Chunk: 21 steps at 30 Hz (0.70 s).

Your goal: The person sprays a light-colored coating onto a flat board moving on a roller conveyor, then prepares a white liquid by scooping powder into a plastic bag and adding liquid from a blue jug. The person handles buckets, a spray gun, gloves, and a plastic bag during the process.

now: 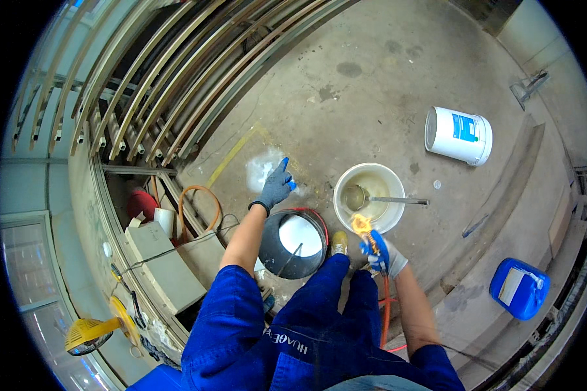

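My left hand (276, 188), in a grey glove with blue fingertips, reaches over the floor with its fingers apart and nothing seen in it. Beside it a whitish powdery patch (258, 167) marks the concrete. Nearer me stands a black bucket (272, 261) with white liquid inside and a thin dark rod in it. My right hand (383, 255), gloved in white and blue, is closed around a hose-fed hand tool (361, 225) with a yellow front end; an orange hose (386, 306) runs down from it. Just beyond is a white bucket (398, 220) holding a long-handled ladle (401, 200).
A white lidded pail (455, 136) lies on its side at the right. Nearer is a blue jerrycan (519, 289). Long metal tubes (195, 78) fill a rack at the upper left. A grey box (165, 264) and a yellow lamp-like fixture (92, 333) stand left.
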Each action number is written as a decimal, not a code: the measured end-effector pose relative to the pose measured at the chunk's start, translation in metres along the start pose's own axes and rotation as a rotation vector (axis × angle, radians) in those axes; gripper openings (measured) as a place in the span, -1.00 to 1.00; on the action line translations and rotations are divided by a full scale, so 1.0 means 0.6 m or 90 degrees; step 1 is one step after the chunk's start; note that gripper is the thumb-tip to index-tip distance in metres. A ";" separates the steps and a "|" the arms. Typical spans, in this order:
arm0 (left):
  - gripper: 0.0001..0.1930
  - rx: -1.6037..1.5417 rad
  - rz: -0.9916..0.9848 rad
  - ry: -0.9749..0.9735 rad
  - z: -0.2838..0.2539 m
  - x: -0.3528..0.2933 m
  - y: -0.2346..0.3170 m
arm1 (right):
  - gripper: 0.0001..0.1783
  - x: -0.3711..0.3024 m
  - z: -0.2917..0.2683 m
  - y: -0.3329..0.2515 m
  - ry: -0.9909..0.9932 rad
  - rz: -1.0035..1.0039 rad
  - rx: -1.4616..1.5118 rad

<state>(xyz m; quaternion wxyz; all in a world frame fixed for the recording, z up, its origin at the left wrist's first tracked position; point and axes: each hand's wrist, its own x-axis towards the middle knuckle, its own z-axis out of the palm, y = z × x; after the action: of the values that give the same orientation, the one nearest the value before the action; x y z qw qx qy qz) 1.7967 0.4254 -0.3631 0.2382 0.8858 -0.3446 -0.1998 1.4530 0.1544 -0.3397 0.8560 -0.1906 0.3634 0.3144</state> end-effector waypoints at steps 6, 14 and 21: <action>-0.82 -0.014 0.023 -0.018 0.008 0.008 0.014 | -0.39 0.008 -0.015 0.005 0.020 -0.077 0.085; -0.82 -0.032 0.024 0.012 0.015 0.026 0.026 | -0.45 -0.019 0.004 -0.007 0.058 -0.146 0.178; -0.81 -0.043 -0.007 0.018 0.018 0.015 0.018 | -0.34 -0.026 -0.053 0.008 -0.048 -0.050 0.051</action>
<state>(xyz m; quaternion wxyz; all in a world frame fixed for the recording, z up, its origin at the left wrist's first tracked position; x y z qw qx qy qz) 1.7916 0.4087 -0.3675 0.2717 0.8817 -0.3298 -0.2003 1.4253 0.1342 -0.3500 0.8875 -0.1586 0.3357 0.2729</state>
